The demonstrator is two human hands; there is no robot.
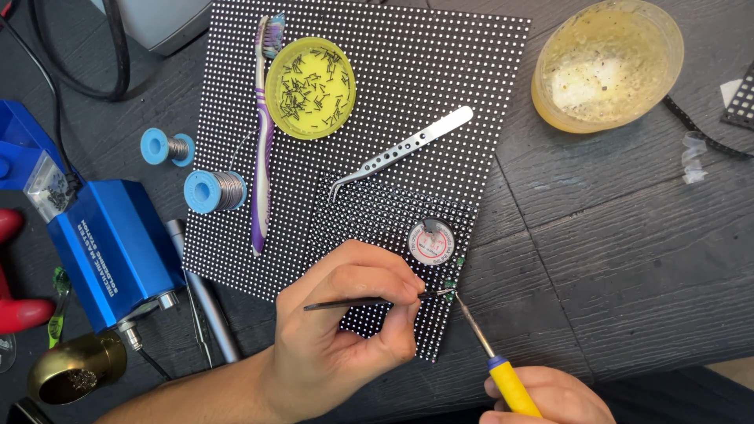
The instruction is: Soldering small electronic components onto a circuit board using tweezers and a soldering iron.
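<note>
Pinching black tweezers (345,303), left hand (345,330); right hand (550,396) grips soldering iron (491,353); yellow dish (310,88) holds tiny pins.

Cut off and too small

The right hand (550,396) runs off the bottom edge; the part at the tweezers' (369,301) tip is too small to identify.

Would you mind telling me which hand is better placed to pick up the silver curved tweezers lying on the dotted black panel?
Probably the left hand: it lies nearer the silver curved tweezers, though it holds black tweezers. The right hand grips the yellow-handled soldering iron.
</note>
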